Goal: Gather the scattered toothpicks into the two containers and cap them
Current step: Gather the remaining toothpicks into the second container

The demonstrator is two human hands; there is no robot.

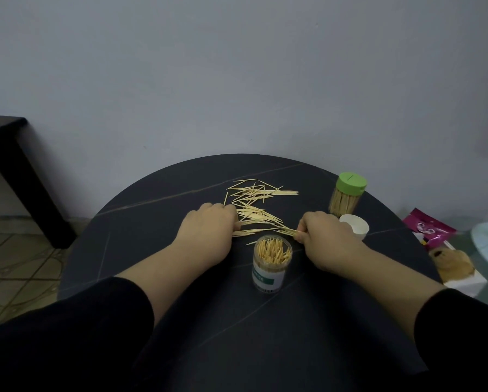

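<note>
Right hand [322, 236] pinching toothpicks [259, 223] at one end, left hand [209, 227] curled round the other, seemingly aligning them for the open container [271, 261].

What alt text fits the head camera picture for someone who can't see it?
A left hand and right hand grip a bunch of toothpicks on a dark round table, behind an open jar of toothpicks. More lie scattered farther back; a green-capped jar and a loose white cap stand at the right.
</note>
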